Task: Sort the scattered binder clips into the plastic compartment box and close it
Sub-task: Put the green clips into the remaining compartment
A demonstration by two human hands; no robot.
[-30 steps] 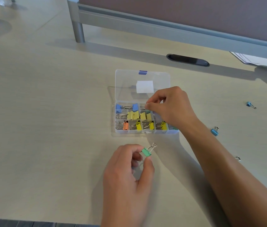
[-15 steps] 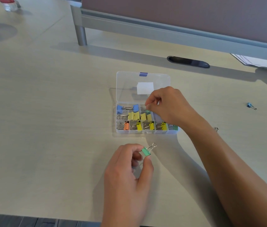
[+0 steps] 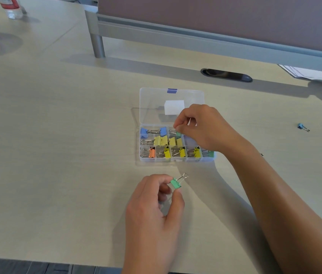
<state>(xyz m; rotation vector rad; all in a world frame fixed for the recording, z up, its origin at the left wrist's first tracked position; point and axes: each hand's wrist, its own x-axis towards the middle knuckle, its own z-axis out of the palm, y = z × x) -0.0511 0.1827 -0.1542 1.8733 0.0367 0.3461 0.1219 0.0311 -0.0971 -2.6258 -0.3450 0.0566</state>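
Here, left hand pinches green clip — box open.

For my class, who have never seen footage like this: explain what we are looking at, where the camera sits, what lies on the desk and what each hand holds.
No machine here: a person works bare-handed, filmed by a camera on their head looking down. On the desk sits a clear compartment box, lid open, holding blue, yellow, orange and green binder clips. The left hand pinches a green clip in front of the box. The right hand is over the box's back row, fingertips at another green clip. Loose blue clips lie to the right.
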